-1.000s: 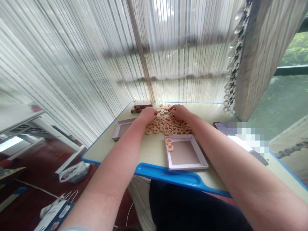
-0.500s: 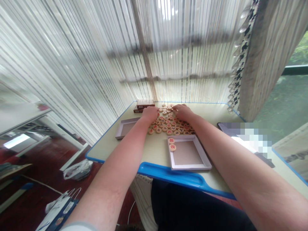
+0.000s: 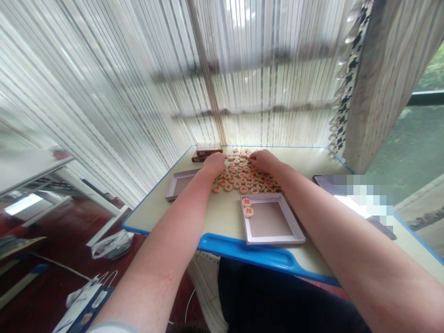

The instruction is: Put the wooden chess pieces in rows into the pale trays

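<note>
Several round wooden chess pieces [image 3: 243,178] with red or black characters lie scattered on the pale desk [image 3: 222,212]. My left hand [image 3: 215,163] rests curled on the pile's left edge, fingers bent down onto pieces. My right hand [image 3: 262,161] sits on the pile's right side, fingertips pinched together on a piece. A shallow white box tray [image 3: 274,238] lies near the desk's front edge and holds two pieces [image 3: 247,206] with red characters in its far left corner.
A second shallow tray [image 3: 176,185] lies at the left of the desk. A brown box [image 3: 208,149] stands at the back left. A dark flat device [image 3: 350,196] lies at the right. Curtains hang close behind the desk. A blue rim [image 3: 249,254] edges the front.
Both hands stay on the pile with only small finger shifts. The view has drifted slightly, and the two pieces in the near tray are unchanged.
</note>
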Available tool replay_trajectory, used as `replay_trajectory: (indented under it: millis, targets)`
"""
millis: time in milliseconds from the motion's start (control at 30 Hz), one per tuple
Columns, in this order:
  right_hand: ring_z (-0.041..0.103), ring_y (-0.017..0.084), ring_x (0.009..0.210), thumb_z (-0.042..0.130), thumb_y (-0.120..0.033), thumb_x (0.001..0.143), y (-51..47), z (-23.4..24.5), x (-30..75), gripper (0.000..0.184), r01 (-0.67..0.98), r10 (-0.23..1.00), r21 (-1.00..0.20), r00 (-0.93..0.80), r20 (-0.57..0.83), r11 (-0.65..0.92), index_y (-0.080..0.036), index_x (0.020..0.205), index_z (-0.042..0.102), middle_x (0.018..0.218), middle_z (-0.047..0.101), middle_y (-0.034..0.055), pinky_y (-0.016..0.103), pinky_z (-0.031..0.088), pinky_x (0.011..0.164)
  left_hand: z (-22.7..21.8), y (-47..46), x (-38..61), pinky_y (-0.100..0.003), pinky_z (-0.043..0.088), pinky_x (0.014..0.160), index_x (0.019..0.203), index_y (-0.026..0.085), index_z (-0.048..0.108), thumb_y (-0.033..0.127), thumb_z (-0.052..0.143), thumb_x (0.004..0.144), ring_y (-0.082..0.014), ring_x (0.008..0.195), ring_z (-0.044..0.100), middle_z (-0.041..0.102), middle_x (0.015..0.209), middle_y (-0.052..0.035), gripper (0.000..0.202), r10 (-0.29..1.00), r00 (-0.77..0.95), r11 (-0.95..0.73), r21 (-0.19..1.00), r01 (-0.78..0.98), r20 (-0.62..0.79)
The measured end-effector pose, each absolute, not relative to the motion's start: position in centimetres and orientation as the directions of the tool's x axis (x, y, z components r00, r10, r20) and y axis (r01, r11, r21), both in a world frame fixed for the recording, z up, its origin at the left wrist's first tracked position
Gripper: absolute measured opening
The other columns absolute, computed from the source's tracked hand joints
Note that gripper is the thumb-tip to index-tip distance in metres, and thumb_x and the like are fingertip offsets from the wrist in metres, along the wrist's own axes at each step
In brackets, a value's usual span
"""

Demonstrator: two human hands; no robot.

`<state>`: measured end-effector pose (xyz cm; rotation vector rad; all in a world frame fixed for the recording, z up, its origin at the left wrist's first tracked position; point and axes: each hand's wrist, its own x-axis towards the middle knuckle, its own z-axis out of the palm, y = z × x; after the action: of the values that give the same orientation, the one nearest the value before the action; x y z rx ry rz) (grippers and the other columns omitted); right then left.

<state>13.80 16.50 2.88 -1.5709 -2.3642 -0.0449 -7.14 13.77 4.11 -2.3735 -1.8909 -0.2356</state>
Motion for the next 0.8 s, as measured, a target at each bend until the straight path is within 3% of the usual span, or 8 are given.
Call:
replay_trajectory:
  millis: [100, 200, 367, 567, 800]
  targets:
    - [0.060, 0.021, 0.090, 0.050, -0.028, 0.084, 16.2, 3.2, 13.5, 0.028, 0.912, 0.904, -0.172, -0.313, 0.292, 0.372, -0.019, 0.100, 0.071, 0.099, 0.069, 0.0090, 0.029, 0.043, 0.083, 4.3, 13.9, -7.3, -0.030, 0.044, 0.095, 0.107, 0.017, 0.067, 0.016, 0.051, 0.079, -0.0205, 0.105, 0.059, 0.063, 0.115, -0.0123, 0.032, 0.961, 0.203, -0.215, 0.047, 0.976, 0.186]
    - [0.059, 0.019, 0.093, 0.048, -0.031, 0.087, 15.2, 4.0, 12.2, 0.030, 0.854, 0.865, -0.223, -0.398, 0.304, 0.471, -0.022, 0.105, 0.070, 0.105, 0.067, 0.0067, 0.028, 0.040, 0.087, 4.3, 14.2, -7.5, -0.029, 0.042, 0.097, 0.109, 0.016, 0.066, 0.015, 0.047, 0.081, -0.0195, 0.107, 0.058, 0.065, 0.112, -0.0118, 0.033, 0.958, 0.192, -0.217, 0.101, 0.971, 0.211]
    - [0.052, 0.020, 0.104, 0.046, -0.034, 0.089, 13.7, 5.2, 10.2, 0.030, 0.781, 0.787, -0.105, -0.603, 0.130, 0.616, -0.028, 0.104, 0.070, 0.113, 0.065, 0.0035, 0.034, 0.033, 0.096, 4.0, 14.5, -7.8, -0.029, 0.042, 0.097, 0.110, 0.016, 0.066, 0.015, 0.046, 0.083, -0.0196, 0.108, 0.058, 0.066, 0.112, -0.0122, 0.034, 0.960, 0.195, -0.222, 0.122, 0.968, 0.200]
    - [0.058, 0.022, 0.089, 0.051, -0.046, 0.084, 14.3, 4.9, 10.5, 0.036, 0.827, 0.829, -0.087, -0.543, 0.135, 0.556, -0.020, 0.096, 0.073, 0.097, 0.069, 0.0090, 0.031, 0.041, 0.084, 4.3, 14.1, -7.8, -0.029, 0.041, 0.098, 0.114, 0.017, 0.064, 0.013, 0.048, 0.082, -0.0194, 0.110, 0.058, 0.063, 0.118, -0.0127, 0.036, 0.969, 0.155, -0.179, 0.113, 0.977, 0.191]
    - [0.060, 0.019, 0.084, 0.055, -0.044, 0.081, 14.3, 4.1, 10.4, 0.034, 0.819, 0.835, -0.168, -0.524, 0.168, 0.548, -0.024, 0.103, 0.070, 0.097, 0.068, 0.0065, 0.028, 0.044, 0.078, 4.7, 13.6, -7.6, -0.029, 0.044, 0.094, 0.101, 0.023, 0.071, 0.010, 0.052, 0.076, -0.0187, 0.103, 0.060, 0.067, 0.111, -0.0080, 0.034, 0.969, 0.199, -0.216, 0.114, 0.970, 0.146]
